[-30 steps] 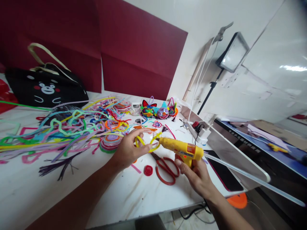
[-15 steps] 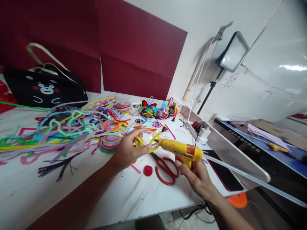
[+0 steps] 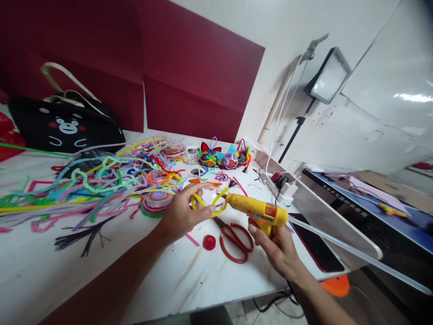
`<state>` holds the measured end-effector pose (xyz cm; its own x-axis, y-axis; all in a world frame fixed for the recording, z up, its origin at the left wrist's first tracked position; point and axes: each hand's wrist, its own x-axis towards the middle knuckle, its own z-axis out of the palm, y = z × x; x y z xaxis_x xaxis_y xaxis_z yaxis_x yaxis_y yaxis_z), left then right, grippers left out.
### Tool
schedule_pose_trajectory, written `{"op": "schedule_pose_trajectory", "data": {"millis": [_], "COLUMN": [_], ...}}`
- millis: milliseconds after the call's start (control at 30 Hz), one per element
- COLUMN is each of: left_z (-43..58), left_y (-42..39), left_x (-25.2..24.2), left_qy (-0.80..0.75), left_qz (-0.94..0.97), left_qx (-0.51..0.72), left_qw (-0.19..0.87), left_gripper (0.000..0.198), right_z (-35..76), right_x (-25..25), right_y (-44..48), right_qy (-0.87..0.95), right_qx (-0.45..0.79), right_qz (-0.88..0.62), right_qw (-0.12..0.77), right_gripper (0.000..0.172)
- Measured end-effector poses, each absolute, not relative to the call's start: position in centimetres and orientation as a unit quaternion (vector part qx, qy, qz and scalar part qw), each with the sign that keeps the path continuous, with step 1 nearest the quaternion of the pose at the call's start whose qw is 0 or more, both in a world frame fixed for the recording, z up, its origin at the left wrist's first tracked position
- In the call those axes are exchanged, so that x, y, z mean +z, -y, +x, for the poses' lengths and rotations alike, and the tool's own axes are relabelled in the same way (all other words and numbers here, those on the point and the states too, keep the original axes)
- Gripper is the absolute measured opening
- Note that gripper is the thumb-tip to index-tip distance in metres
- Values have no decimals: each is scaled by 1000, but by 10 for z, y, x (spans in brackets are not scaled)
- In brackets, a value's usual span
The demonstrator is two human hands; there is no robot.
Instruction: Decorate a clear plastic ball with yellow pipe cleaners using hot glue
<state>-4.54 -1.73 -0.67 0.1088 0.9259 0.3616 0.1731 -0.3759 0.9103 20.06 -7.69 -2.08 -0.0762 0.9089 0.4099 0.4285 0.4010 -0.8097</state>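
My left hand (image 3: 181, 212) pinches a bent yellow pipe cleaner (image 3: 214, 202) above the white table (image 3: 111, 266). My right hand (image 3: 275, 246) grips the handle of a yellow hot glue gun (image 3: 257, 210). The gun's nozzle points left and touches the yellow loop. A long clear glue stick (image 3: 355, 255) sticks out of the gun's back to the right. Red-handled scissors (image 3: 235, 241) and a small red coiled disc (image 3: 209, 242) lie on the table just below my hands.
A heap of colourful pipe cleaners (image 3: 94, 185) covers the left of the table. Three finished pipe-cleaner figures (image 3: 225, 157) stand at the back. A black bear bag (image 3: 64, 126), dark red boards (image 3: 189, 72), a power strip (image 3: 280, 183), a phone (image 3: 314, 246) and a lamp (image 3: 326, 76) surround them.
Both hands keep their grips and have barely moved. The glue gun's nozzle stays at the yellow loop; the view has shifted slightly.
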Motion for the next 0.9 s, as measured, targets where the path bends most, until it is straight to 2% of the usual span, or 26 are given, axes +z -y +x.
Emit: {"op": "schedule_pose_trajectory", "data": {"millis": [533,733,900], "left_z": [-45,-46,-45], "left_y": [18,18,20], "left_x": [-8,-5,-2], "left_qy": [-417,-418,-431], "left_qz": [645,647,625], "left_qx": [523,521,527], "left_qw": [369,368,382], "left_gripper": [52,49,50], "right_z": [194,191,191], "right_x": [-17,-11,-14], "right_y": [81,77,72], "right_qy": [614,577,553], "right_qx": [354,455,510], "right_qz": [-471,-433,-411], "right_qw": [526,523,515], "right_gripper": [32,38,31]}}
